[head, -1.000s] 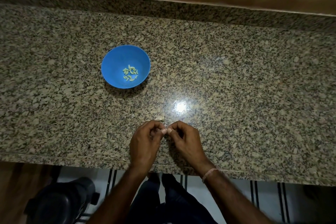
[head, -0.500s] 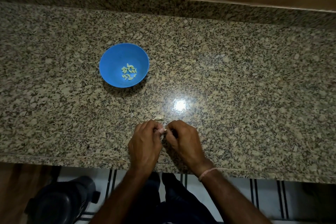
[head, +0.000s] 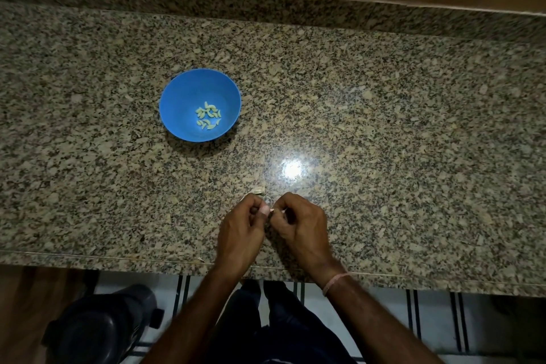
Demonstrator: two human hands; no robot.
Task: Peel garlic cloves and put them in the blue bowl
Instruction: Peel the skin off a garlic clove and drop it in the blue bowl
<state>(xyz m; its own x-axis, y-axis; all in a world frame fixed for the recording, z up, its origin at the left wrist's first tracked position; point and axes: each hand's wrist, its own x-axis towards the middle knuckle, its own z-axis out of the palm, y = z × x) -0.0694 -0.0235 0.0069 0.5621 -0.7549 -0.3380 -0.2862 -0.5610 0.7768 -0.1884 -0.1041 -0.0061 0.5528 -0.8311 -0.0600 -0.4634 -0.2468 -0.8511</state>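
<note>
Pinching 1 garlic clove [head: 274, 210] between your left hand [head: 240, 230] and right hand [head: 301, 227] near the counter's [head: 413, 156] front edge, you were mid-peel; several peeled cloves [head: 208, 119] already lay in the blue bowl [head: 177, 89], well apart.

Dim scene, overhead glare on countertop [head: 384, 127]
</note>
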